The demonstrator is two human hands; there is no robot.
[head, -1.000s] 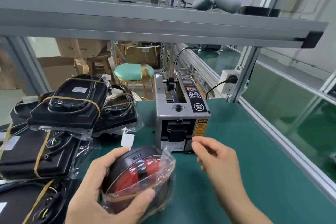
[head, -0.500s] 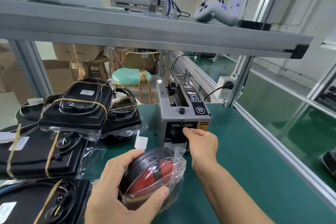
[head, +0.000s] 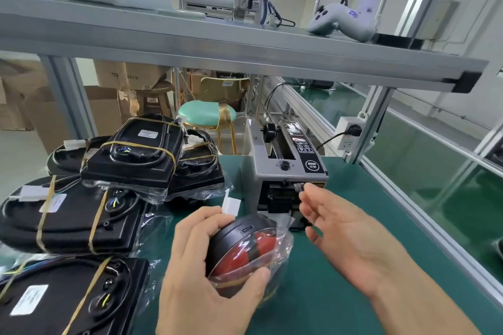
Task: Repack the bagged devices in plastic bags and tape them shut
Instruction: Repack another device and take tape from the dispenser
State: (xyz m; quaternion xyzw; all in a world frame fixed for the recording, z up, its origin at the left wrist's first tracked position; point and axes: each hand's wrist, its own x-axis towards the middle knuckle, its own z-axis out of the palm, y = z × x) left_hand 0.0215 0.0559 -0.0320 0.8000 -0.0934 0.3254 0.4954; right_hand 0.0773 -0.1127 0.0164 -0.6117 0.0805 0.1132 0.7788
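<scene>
My left hand [head: 201, 275] grips a round black and red device [head: 245, 247] inside a clear plastic bag [head: 284, 247], low over the green mat. The bag's loose mouth points toward the grey tape dispenser [head: 283, 168] just behind it. To the right of the device my right hand [head: 345, 228] is palm up with relaxed fingers. Its fingertips are at the dispenser's front outlet. I cannot make out any tape on the fingers.
Stacks of flat black devices [head: 68, 223] in clear bags with yellow bands fill the left side, the top one [head: 136, 155] next to the dispenser. A white connector [head: 231, 205] sticks up by my left hand. A metal shelf beam [head: 245, 46] runs overhead. Green mat [head: 340, 294] lies on the right.
My right hand reached to the dispenser's outlet and has now turned palm up, drawing slightly back. My left hand kept its grip on the bagged device.
</scene>
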